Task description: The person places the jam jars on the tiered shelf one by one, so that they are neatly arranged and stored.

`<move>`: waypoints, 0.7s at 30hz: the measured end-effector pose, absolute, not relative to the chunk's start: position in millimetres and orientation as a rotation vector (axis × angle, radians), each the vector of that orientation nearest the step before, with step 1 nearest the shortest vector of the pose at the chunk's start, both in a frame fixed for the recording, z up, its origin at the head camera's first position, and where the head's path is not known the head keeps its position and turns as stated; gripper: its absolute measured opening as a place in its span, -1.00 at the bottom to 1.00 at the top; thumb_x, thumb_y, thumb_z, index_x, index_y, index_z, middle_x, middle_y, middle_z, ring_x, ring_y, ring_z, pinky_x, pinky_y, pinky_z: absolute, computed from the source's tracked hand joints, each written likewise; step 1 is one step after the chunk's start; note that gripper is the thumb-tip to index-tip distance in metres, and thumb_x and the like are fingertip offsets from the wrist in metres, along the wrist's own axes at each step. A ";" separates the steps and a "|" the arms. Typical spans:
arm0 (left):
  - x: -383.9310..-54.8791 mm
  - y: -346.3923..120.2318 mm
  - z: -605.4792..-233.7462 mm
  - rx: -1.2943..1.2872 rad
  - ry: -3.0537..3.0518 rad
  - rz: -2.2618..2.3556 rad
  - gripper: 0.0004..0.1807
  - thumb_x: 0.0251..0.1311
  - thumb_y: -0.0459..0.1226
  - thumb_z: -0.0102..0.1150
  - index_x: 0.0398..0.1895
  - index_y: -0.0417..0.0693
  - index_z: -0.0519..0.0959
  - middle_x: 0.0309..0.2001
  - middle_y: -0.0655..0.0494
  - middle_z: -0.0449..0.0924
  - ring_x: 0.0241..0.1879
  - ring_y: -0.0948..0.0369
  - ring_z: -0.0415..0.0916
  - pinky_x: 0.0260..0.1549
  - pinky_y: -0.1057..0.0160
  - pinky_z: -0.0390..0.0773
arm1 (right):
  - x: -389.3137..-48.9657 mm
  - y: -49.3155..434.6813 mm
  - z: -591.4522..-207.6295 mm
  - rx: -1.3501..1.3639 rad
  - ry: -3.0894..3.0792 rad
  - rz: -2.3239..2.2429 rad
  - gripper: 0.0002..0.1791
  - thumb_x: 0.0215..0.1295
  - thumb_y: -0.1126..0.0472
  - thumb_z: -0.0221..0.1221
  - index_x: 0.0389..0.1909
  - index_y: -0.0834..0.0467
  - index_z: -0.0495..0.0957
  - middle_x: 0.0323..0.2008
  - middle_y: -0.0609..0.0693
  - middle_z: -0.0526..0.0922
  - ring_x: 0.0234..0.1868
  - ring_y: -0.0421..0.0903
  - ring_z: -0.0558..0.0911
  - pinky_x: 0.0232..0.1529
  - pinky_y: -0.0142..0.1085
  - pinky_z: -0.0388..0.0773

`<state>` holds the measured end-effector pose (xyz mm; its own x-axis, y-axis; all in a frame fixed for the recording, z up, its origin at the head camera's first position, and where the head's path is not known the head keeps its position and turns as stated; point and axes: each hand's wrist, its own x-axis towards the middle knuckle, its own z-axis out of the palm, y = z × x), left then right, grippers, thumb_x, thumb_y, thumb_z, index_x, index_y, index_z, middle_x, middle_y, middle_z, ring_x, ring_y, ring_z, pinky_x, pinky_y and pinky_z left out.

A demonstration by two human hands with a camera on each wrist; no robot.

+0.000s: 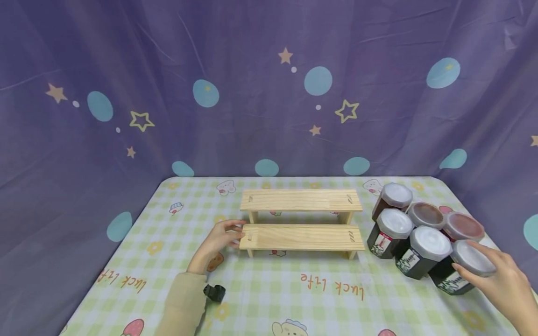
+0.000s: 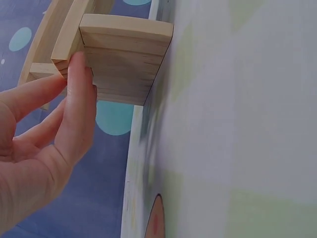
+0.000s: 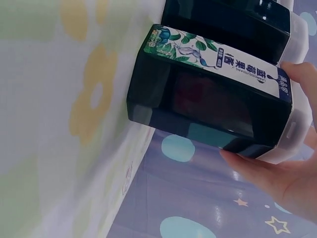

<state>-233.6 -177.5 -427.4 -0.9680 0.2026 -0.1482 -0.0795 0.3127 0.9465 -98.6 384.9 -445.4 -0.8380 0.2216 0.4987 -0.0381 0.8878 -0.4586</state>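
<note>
In the head view, a two-tier pale wooden stand (image 1: 300, 238) sits mid-table. My left hand (image 1: 220, 238) is at the left end of its lower board, fingertips pinching the board's corner (image 2: 64, 57) in the left wrist view. At the right, my right hand (image 1: 502, 275) grips a dark jam jar (image 1: 451, 282) around its frosted lid, thumb and fingers on opposite sides. The right wrist view shows this jam jar (image 3: 208, 99) leaning, its label printed with leaves and blueberry-jam lettering. Another jar (image 3: 233, 25) stands close beside it.
Several more jars cluster at the right of the stand, some with whitish lids (image 1: 395, 223) and two with reddish-brown tops (image 1: 463, 226). A checked, printed cloth (image 1: 260, 298) covers the table. Behind it hangs a purple curtain (image 1: 260, 135).
</note>
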 end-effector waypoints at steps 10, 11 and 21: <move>-229.9 -175.8 -422.9 0.121 2.335 1.722 -0.57 0.07 -0.47 0.09 0.07 -0.40 0.36 -0.25 -0.17 0.42 -0.54 0.18 0.49 -0.48 0.11 0.63 | -91.8 363.2 -424.0 -0.074 -2.452 0.627 -0.33 -0.26 0.22 0.39 -0.02 0.32 0.42 -0.18 0.45 0.39 -0.21 0.31 0.33 -0.46 0.20 0.22; -228.1 -174.6 -419.4 0.120 2.333 1.716 -0.57 0.07 -0.48 0.08 0.07 -0.41 0.35 -0.25 -0.18 0.42 -0.54 0.18 0.49 -0.46 0.08 0.63 | -91.9 363.6 -424.3 -0.071 -2.445 0.626 -0.33 -0.27 0.22 0.39 -0.03 0.33 0.42 -0.19 0.45 0.39 -0.22 0.31 0.33 -0.45 0.20 0.22; -223.3 -173.2 -404.3 0.150 2.289 1.679 -0.56 0.08 -0.50 0.05 0.07 -0.46 0.32 -0.22 -0.23 0.39 -0.50 0.13 0.52 -0.39 0.04 0.62 | -98.9 386.1 -451.8 -0.120 -2.393 0.610 -0.24 -0.36 0.20 0.43 0.06 0.09 0.45 -0.11 0.37 0.42 -0.02 0.18 0.33 -0.35 0.11 0.24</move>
<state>-223.3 -173.2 -404.3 -0.9502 0.2570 -0.1762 -0.0908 0.3125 0.9456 -98.9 386.1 -451.8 -0.7802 0.2367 0.5790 -0.0696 0.8871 -0.4563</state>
